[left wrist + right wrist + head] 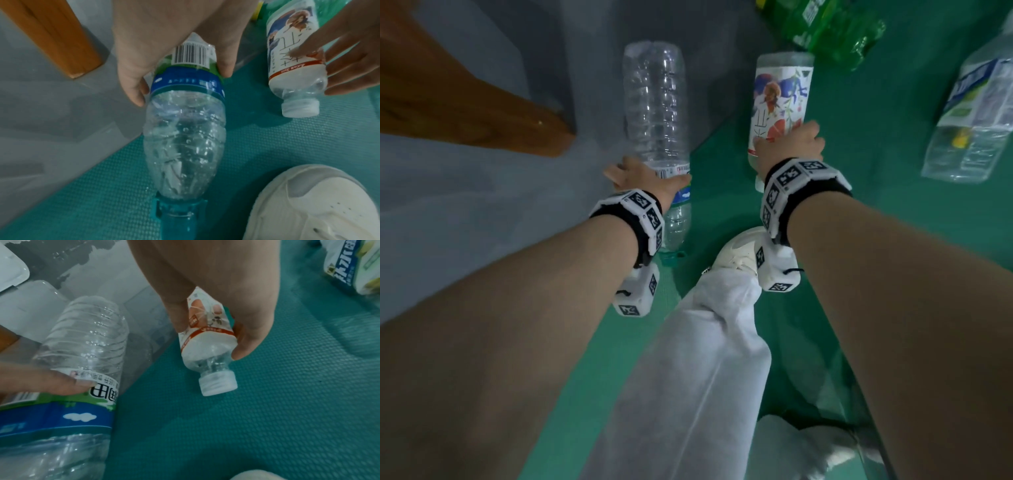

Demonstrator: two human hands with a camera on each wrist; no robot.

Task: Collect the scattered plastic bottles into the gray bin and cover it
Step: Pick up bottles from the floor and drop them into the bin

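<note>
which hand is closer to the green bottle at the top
Right. The right hand grips the white labelled bottle just below the green bottle; the left hand holds the clear bottle farther away, to the left.

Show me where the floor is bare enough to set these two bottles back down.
Bare green mat lies between the white-labelled bottle and the crushed clear bottle. Gray floor left of the clear water bottle is open too. Crowded: top right, by the green bottle.

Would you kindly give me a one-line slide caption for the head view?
Left hand holds a clear bottle, right hand a white-labelled bottle, above the green mat.
</note>
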